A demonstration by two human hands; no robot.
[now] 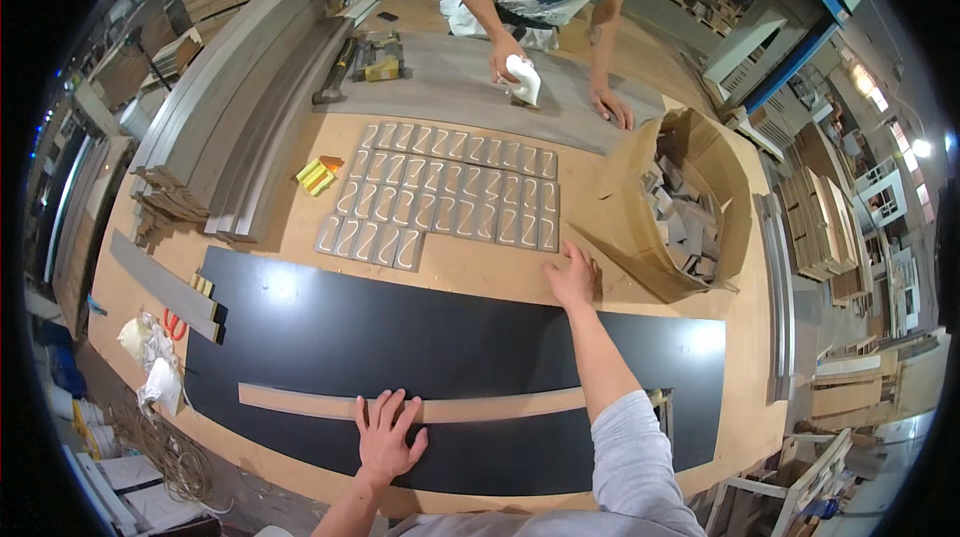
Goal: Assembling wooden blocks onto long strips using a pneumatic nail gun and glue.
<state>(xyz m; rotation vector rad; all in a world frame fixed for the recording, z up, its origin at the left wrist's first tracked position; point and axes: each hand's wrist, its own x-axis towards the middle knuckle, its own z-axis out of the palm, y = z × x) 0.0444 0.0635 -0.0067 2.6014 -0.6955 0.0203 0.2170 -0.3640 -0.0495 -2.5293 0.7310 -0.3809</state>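
Note:
My left hand [388, 435] lies with spread fingers on a long light-wood strip [500, 407], which rests lengthwise on a black panel [330, 327]. Reaching past the panel's far edge, my right hand [573, 279] has its fingers apart, beside the near right corner of several rows of small grey blocks [455, 187]. Each of those blocks carries a wavy white line of glue. No block shows in the right hand, though its palm side is partly hidden. Across the table a person holds a white bottle [523, 80] over a grey board [440, 77].
A cardboard box [625, 227] full of block offcuts stands right of my right hand. Long grey boards [225, 107] are stacked at the left. Near them lie a yellow pack [317, 177], a hammer [338, 70], red-handled scissors [174, 325] and a short grey board [165, 282].

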